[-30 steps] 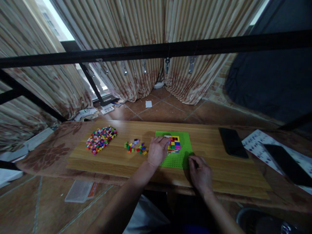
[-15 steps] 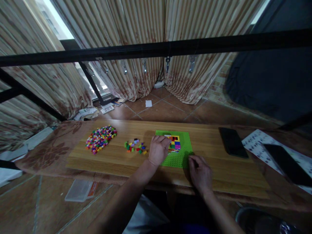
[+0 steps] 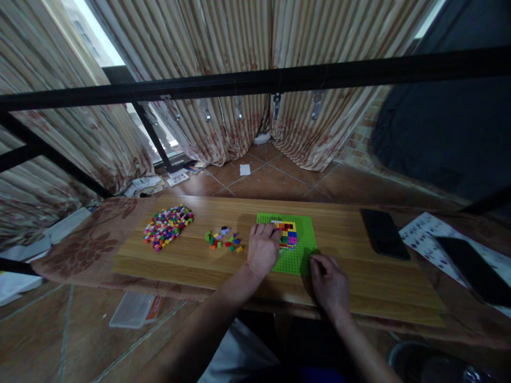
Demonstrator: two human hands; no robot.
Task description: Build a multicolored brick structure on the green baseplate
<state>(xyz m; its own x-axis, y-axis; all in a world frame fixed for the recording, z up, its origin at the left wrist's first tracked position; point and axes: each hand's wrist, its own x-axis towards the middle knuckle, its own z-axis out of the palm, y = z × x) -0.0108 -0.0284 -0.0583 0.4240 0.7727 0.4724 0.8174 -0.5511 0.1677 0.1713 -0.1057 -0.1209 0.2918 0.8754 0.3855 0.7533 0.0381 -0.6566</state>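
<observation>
A bright green studded baseplate (image 3: 305,239) lies on the wooden board, carrying a patch of coloured toy bricks (image 3: 290,234) in red, yellow, blue, green and magenta. My left hand (image 3: 264,247) is over the left side of that patch, its fingers curled together and pressing down there. Whatever its fingertips pinch is hidden. At the plate's lower right corner my right hand (image 3: 329,281) rests with curled fingers, thumb and forefinger closed on the plate's edge. Left of my left hand lies a small scatter of loose bricks (image 3: 223,239).
A big heap of mixed bricks (image 3: 168,226) is farther left on the wooden board (image 3: 191,268). To the right lie a black phone (image 3: 384,233), a printed sheet (image 3: 423,234) and another dark device (image 3: 475,268). A black bar (image 3: 255,81) crosses beyond the board.
The whole view has shifted slightly. My left hand stays over the brick patch with almost the same curled grip, and my right hand stays at the plate's corner.
</observation>
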